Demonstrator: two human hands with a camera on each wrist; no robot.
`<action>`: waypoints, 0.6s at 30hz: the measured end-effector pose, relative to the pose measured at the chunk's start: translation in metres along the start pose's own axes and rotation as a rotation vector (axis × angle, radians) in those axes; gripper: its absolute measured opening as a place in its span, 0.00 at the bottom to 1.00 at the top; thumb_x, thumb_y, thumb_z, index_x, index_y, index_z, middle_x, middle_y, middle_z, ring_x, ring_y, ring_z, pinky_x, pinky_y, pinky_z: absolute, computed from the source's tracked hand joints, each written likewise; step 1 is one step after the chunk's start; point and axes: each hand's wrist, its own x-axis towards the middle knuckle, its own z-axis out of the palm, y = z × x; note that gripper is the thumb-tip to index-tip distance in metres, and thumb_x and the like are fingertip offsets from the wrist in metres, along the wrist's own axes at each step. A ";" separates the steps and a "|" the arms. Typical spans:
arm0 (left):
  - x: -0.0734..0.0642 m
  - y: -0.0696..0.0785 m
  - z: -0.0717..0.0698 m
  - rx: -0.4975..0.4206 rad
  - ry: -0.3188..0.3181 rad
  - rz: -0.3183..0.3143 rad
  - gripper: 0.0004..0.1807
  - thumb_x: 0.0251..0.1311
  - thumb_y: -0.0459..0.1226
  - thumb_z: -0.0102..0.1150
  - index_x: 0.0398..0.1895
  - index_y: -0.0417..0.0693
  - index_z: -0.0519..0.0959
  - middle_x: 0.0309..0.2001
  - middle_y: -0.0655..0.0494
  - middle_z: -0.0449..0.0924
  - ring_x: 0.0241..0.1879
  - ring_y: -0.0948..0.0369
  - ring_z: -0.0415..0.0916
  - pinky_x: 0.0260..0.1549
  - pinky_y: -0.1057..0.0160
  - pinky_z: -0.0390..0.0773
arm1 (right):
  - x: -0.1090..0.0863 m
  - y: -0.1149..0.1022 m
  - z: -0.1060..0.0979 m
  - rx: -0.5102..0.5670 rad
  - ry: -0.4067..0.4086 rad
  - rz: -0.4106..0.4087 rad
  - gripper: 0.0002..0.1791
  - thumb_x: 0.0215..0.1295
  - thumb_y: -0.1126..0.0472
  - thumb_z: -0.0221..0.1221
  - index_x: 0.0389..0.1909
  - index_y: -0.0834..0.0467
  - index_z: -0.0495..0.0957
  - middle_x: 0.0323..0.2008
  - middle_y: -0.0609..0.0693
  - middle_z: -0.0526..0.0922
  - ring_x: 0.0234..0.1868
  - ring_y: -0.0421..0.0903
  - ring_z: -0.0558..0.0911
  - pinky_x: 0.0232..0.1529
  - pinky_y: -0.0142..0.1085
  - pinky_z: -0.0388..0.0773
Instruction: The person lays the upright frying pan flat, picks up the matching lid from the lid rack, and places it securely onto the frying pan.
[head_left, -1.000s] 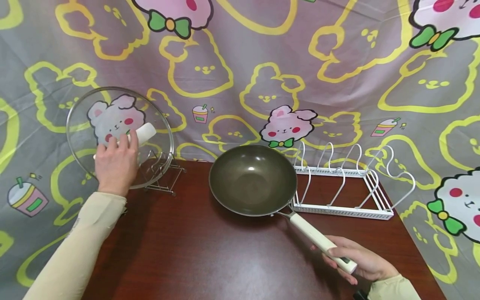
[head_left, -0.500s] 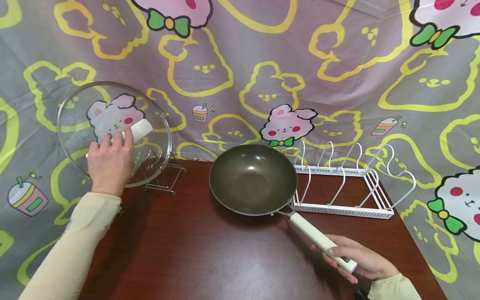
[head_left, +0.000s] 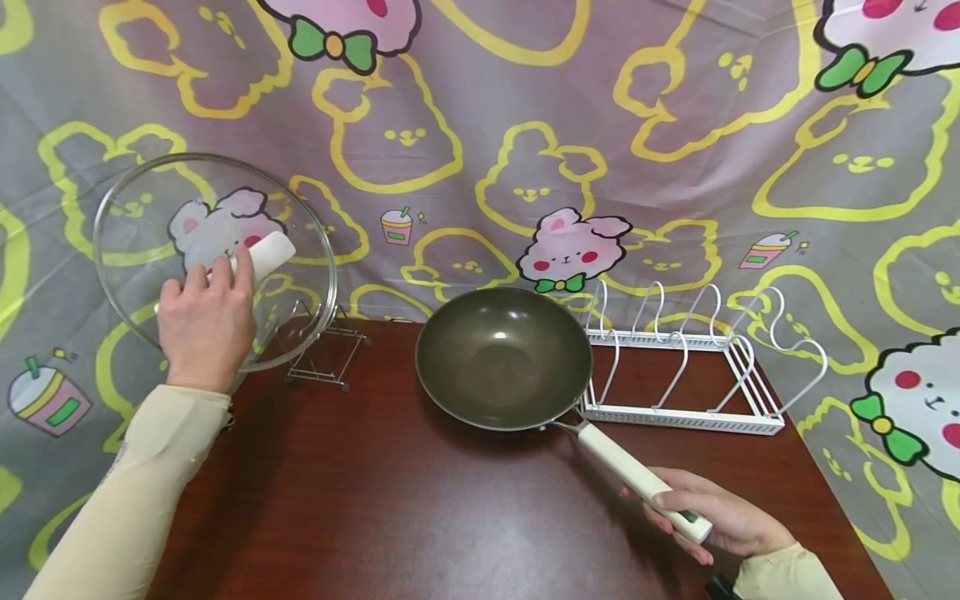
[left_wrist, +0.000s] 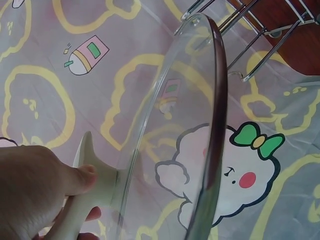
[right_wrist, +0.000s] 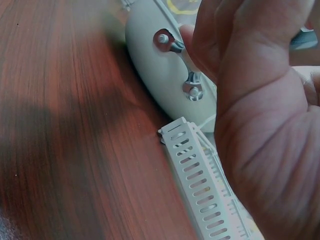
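At the left, my left hand grips the white knob handle of a large glass pan lid. The lid stands nearly on edge, its metal rim overlapping a small wire stand; I cannot tell whether they touch. In the left wrist view, the thumb presses on the handle, and the lid rim reaches toward the wires. My right hand holds the cream handle of a dark wok. Its pale outside shows in the right wrist view.
Right behind the wok handle sits a white rack with several upright wire loops; the wok's rim overlaps its left end. The reddish-brown table runs back to a patterned cloth hanging behind and at both sides.
My left hand has moved left and slightly up with the lid, away from the wire stand. The wok and my right hand have stayed in place; the head view has shifted slightly.
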 end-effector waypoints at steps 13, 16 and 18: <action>0.004 -0.001 -0.006 0.000 0.031 -0.011 0.23 0.71 0.31 0.43 0.67 0.39 0.74 0.38 0.33 0.78 0.33 0.35 0.72 0.26 0.39 0.66 | 0.001 -0.002 0.000 0.002 0.004 0.004 0.23 0.78 0.74 0.30 0.68 0.82 0.48 0.42 0.50 0.77 0.13 0.66 0.52 0.05 0.54 0.46; 0.005 0.001 -0.007 -0.002 0.043 -0.014 0.23 0.72 0.31 0.42 0.66 0.39 0.75 0.39 0.34 0.79 0.33 0.35 0.72 0.26 0.39 0.67 | 0.001 -0.002 0.001 0.003 0.004 0.005 0.23 0.78 0.74 0.30 0.69 0.82 0.49 0.42 0.50 0.78 0.13 0.66 0.52 0.05 0.54 0.46; 0.007 0.003 -0.007 0.001 0.053 -0.012 0.22 0.74 0.32 0.41 0.66 0.39 0.75 0.39 0.34 0.80 0.33 0.35 0.73 0.25 0.39 0.67 | 0.001 -0.002 0.001 0.006 -0.001 0.003 0.23 0.77 0.74 0.30 0.69 0.81 0.49 0.42 0.51 0.77 0.13 0.66 0.52 0.05 0.55 0.46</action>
